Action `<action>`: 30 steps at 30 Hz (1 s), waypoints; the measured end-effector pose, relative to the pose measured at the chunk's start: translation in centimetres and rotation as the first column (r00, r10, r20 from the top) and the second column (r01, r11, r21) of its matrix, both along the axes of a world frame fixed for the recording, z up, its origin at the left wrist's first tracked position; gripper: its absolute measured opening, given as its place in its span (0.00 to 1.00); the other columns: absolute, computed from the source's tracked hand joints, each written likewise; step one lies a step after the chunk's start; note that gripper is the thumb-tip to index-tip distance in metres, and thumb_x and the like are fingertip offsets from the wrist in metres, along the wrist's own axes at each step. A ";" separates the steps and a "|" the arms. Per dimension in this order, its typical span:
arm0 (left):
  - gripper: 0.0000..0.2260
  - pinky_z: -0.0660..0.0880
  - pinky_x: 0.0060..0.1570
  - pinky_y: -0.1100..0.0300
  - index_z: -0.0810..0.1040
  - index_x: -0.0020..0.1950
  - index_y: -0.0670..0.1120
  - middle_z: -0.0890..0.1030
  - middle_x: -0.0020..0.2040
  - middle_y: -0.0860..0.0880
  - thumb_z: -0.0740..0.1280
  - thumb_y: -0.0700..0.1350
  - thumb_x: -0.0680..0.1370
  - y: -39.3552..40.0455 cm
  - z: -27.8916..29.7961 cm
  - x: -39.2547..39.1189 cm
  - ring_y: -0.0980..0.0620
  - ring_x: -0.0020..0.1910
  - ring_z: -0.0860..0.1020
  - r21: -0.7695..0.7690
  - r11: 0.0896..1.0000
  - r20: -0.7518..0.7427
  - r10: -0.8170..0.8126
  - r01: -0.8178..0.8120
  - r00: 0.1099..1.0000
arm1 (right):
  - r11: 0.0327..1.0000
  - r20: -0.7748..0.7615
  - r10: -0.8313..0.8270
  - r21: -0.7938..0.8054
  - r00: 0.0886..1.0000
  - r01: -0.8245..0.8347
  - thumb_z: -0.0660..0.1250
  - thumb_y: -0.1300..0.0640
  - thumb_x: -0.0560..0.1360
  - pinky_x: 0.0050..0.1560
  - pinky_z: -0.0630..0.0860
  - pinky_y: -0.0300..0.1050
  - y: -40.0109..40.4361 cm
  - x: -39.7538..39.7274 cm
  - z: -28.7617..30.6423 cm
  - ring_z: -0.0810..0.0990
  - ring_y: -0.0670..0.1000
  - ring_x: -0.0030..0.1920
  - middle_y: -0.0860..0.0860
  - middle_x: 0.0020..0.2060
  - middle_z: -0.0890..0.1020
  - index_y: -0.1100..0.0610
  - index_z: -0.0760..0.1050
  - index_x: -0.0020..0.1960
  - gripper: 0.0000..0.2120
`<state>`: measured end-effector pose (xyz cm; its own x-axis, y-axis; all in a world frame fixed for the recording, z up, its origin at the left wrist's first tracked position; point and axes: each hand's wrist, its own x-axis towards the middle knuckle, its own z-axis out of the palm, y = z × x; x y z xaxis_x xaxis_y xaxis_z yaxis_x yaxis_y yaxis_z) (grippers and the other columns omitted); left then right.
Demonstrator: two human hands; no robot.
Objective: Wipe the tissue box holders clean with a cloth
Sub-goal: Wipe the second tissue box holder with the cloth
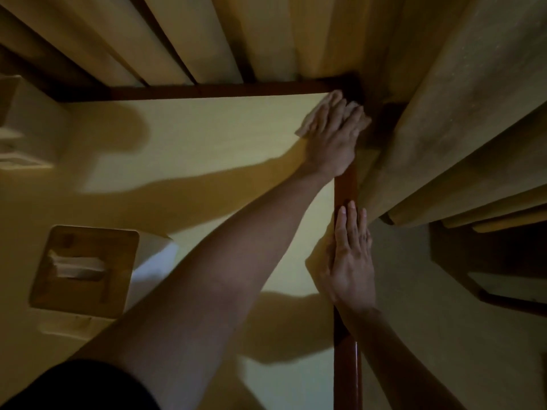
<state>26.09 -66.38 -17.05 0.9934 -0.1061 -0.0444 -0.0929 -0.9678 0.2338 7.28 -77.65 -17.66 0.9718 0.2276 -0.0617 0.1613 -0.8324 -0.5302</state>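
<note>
Pressing the cloth (307,121) flat with my left hand (331,137), fingers straight and together, at the table's (207,137) far corner. Right hand (350,258) lies flat on the dark edge (346,184), fingers together. Holder (85,267), tissue (78,266) poking out, sits near left; another holder (26,122) far left.

Pale table (225,137), two tissue box holders (84,269), cloth (310,119)

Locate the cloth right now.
Head view: the cloth lies under the left hand, pressed flat at the table's far right corner beside the curtain, far from the tissue box holder.
</note>
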 end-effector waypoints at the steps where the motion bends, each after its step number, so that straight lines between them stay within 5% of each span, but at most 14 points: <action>1: 0.22 0.51 0.73 0.43 0.61 0.76 0.51 0.56 0.77 0.43 0.48 0.50 0.81 1.2 -0.2 -0.4 0.40 0.77 0.51 0.039 0.999 0.004 0.008 -0.008 1.000 | 1.000 0.004 -0.001 -0.007 1.000 0.001 0.46 0.52 0.81 0.75 0.43 0.51 0.0 0.0 0.0 0.39 0.50 0.77 0.51 0.77 0.46 0.57 0.47 0.78 0.27; 6: 0.26 0.49 0.73 0.42 0.52 0.78 0.52 0.53 0.78 0.46 0.43 0.52 0.79 15.1 -1.0 -1.2 0.41 0.77 0.48 0.182 0.877 0.008 0.450 -0.444 0.893 | 1.000 0.019 -0.002 0.014 1.000 0.002 0.46 0.51 0.79 0.75 0.46 0.53 -0.1 0.0 -0.2 0.42 0.51 0.77 0.52 0.77 0.49 0.58 0.49 0.78 0.28; 10: 0.28 0.45 0.74 0.42 0.43 0.78 0.51 0.46 0.79 0.44 0.52 0.49 0.81 25.1 0.3 -4.1 0.38 0.76 0.43 0.208 0.719 -0.068 0.687 -0.664 0.723 | 0.999 0.006 0.002 0.032 1.000 -0.002 0.46 0.51 0.79 0.75 0.44 0.53 -0.2 0.0 -0.3 0.41 0.51 0.77 0.51 0.78 0.47 0.58 0.48 0.78 0.29; 15: 0.27 0.43 0.73 0.39 0.44 0.78 0.53 0.43 0.78 0.43 0.47 0.50 0.79 21.8 0.1 -4.4 0.38 0.76 0.41 -0.037 0.562 -0.145 0.815 -0.827 0.561 | 0.987 -0.028 -0.054 0.150 0.998 0.058 0.46 0.51 0.79 0.75 0.46 0.54 -0.4 -0.2 -0.3 0.40 0.49 0.77 0.48 0.77 0.44 0.54 0.44 0.78 0.28; 18: 0.24 0.47 0.72 0.39 0.53 0.77 0.53 0.49 0.78 0.41 0.50 0.47 0.80 15.6 0.0 -3.1 0.36 0.76 0.46 -0.052 0.690 -0.047 0.720 -0.722 0.692 | 0.963 -0.063 -0.107 0.240 0.992 0.119 0.43 0.50 0.80 0.75 0.45 0.54 -0.5 -0.4 -0.1 0.39 0.48 0.77 0.44 0.75 0.41 0.50 0.39 0.77 0.27; 24: 0.22 0.50 0.73 0.41 0.61 0.76 0.54 0.57 0.77 0.43 0.52 0.49 0.81 -1.9 -0.4 -5.1 0.37 0.76 0.49 -0.061 0.965 0.067 0.257 -0.253 0.964 | 0.946 -0.136 -0.177 0.250 0.975 0.207 0.42 0.51 0.80 0.76 0.47 0.52 -0.4 -0.4 0.4 0.39 0.46 0.76 0.45 0.76 0.43 0.53 0.42 0.78 0.27; 27: 0.24 0.46 0.74 0.44 0.58 0.76 0.53 0.55 0.78 0.44 0.44 0.54 0.81 -1.2 -0.4 -8.3 0.39 0.77 0.48 -0.014 0.992 0.044 0.124 -0.124 0.991 | 0.942 -0.158 -0.193 0.247 0.968 0.228 0.43 0.52 0.82 0.76 0.51 0.55 -0.3 -0.6 0.5 0.42 0.48 0.77 0.49 0.77 0.48 0.54 0.44 0.78 0.25; 30: 0.24 0.50 0.73 0.41 0.59 0.76 0.50 0.58 0.76 0.41 0.43 0.52 0.82 5.3 -1.0 -10.0 0.39 0.76 0.52 0.100 0.968 0.036 0.230 -0.232 0.973 | 0.940 -0.176 -0.194 0.249 0.965 0.235 0.46 0.54 0.83 0.76 0.52 0.55 -0.4 -0.6 0.8 0.44 0.49 0.77 0.50 0.77 0.49 0.53 0.44 0.78 0.25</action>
<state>16.07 -61.09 -18.04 0.9913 0.1302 -0.0193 0.1316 -0.9825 0.1322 6.70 -78.03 -16.90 0.9840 0.0424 -0.1731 -0.1017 -0.6640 -0.7408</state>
